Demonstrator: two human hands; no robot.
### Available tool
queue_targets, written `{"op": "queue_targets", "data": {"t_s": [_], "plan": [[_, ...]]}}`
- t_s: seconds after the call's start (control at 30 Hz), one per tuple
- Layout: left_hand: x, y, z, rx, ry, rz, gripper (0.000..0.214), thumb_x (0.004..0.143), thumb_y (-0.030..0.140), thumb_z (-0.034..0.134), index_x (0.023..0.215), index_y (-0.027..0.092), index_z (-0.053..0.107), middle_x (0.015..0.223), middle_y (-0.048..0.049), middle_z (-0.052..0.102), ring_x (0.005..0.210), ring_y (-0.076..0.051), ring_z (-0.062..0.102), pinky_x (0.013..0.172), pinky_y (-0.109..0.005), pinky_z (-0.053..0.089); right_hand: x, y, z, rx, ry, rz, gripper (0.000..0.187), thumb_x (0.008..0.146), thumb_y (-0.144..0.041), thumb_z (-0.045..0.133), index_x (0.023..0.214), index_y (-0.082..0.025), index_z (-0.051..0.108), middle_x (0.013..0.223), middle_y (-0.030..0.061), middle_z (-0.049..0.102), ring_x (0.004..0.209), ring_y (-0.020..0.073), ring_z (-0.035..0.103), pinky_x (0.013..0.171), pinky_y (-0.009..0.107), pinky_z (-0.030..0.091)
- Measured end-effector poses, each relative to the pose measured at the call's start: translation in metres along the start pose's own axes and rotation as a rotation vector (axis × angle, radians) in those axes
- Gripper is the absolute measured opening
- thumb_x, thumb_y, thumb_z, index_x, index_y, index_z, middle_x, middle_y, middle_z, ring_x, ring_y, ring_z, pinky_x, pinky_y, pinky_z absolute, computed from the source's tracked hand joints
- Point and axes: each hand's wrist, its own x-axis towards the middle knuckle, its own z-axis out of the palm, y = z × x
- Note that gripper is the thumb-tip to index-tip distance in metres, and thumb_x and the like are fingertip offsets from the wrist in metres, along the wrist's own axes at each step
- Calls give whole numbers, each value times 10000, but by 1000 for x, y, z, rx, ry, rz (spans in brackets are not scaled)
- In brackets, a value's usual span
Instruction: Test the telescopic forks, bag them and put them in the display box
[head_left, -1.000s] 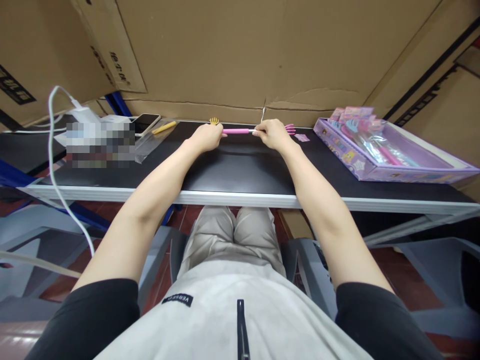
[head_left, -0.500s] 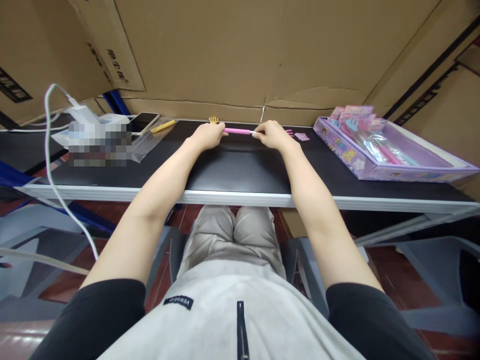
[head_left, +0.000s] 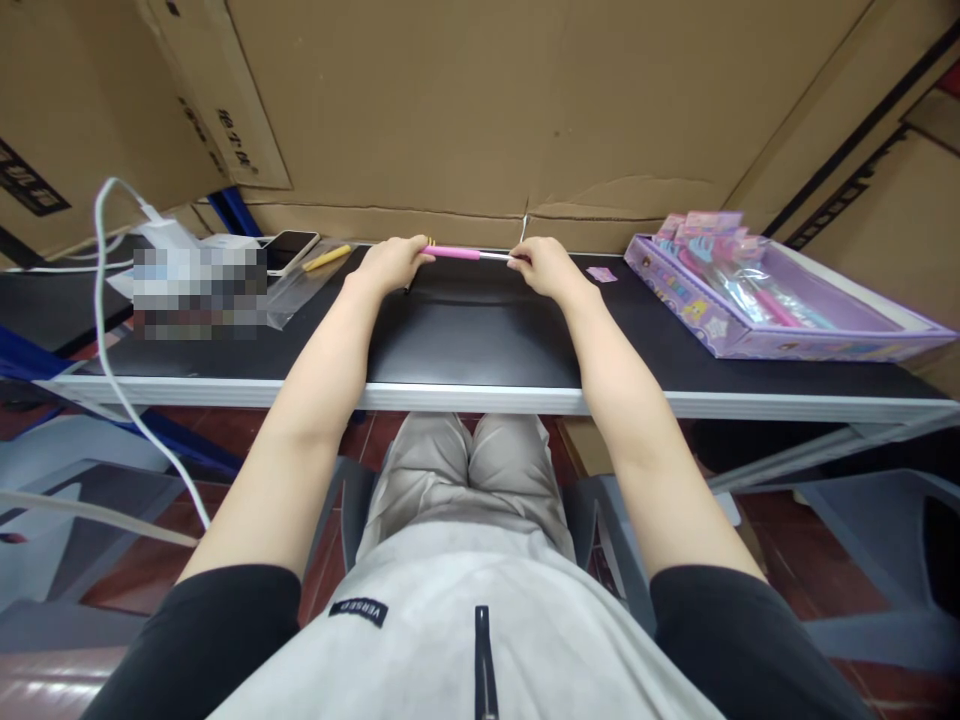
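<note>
Seemingly at the drawing-out step, I held the slim pink-and-silver rod [head_left: 469, 254] nearly level over the flat black worktop [head_left: 480, 345], left hand [head_left: 390, 266] closed round its pink grip, right hand's [head_left: 547, 266] fingers pinching its shaft; pulling again called for steady alignment.

On my head feed I have both arms stretched forward, the left arm [head_left: 304, 405] and the right arm [head_left: 637, 420] slanting inward toward the hands. My left hand [head_left: 392, 265] is curled closed, knuckles up; opposite it, well apart and nearly level, my right hand [head_left: 546, 266] pinches thumb against fingers.
</note>
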Motion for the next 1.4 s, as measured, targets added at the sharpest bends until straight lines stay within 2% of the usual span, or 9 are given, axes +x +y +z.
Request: {"op": "queue_targets", "data": {"t_s": [0.13, 0.23, 0.43, 0.63, 0.87, 1.03, 1.4], "plan": [[3, -3, 3, -26, 1, 24, 239, 1110, 341, 560, 1225, 239, 742, 1262, -150, 785, 1237, -349, 714, 1019, -400, 533, 1, 1, 4, -21, 3, -7, 345, 1085, -292, 592, 1257, -161, 862, 1262, 198, 813, 1177, 375, 715, 1057, 501, 482], [7, -9, 8, -39, 45, 64, 225, 1088, 313, 570, 1176, 221, 754, 1254, -155, 768, 1224, -341, 699, 1027, -404, 526, 2, 4, 7, -19, 21, -20, 332, 1089, -325, 622, 1255, -172, 865, 1255, 198, 821, 1160, 378, 735, 1053, 505, 499], [14, -20, 17, -76, 92, 159, 197, 1052, 319, 602, 1086, 222, 769, 1069, -129, 773, 1109, -326, 696, 957, -388, 515, 3, 11, 10, 4, 45, -73, 348, 1082, -359, 612, 1242, -176, 861, 1165, 188, 830, 1121, 382, 725, 1018, 516, 513], [13, -14, 17, -22, 50, 119, 180, 1042, 306, 618, 1043, 209, 770, 1056, -138, 790, 1070, -333, 711, 902, -383, 504, 1, 10, 9, -33, 5, -82, 337, 1089, -345, 562, 1145, -196, 860, 1062, 176, 804, 1073, 367, 689, 970, 487, 478], [10, -10, 15, -33, 38, 125, 202, 1080, 322, 593, 1129, 203, 748, 1091, -145, 797, 1090, -321, 733, 906, -355, 504, 0, 9, 6, -43, -8, -78, 331, 1102, -376, 555, 1079, -202, 836, 1023, 158, 776, 1019, 334, 655, 923, 434, 431], [7, -8, 15, -4, 47, 127, 257, 1097, 313, 537, 1225, 194, 726, 1151, -166, 809, 1127, -329, 746, 916, -354, 519, -2, 7, 3, -68, 18, -107, 358, 1098, -333, 504, 1101, -207, 839, 1063, 155, 784, 1042, 341, 657, 950, 461, 426], [3, -2, 11, -11, 43, 130, 283, 1112, 361, 520, 1200, 182, 721, 1144, -195, 806, 1128, -348, 752, 947, -377, 537, -6, 3, -6, -83, 48, -119, 353, 1114, -342, 490, 1023, -223, 809, 1067, 146, 771, 1082, 340, 640, 952, 447, 418]]}}
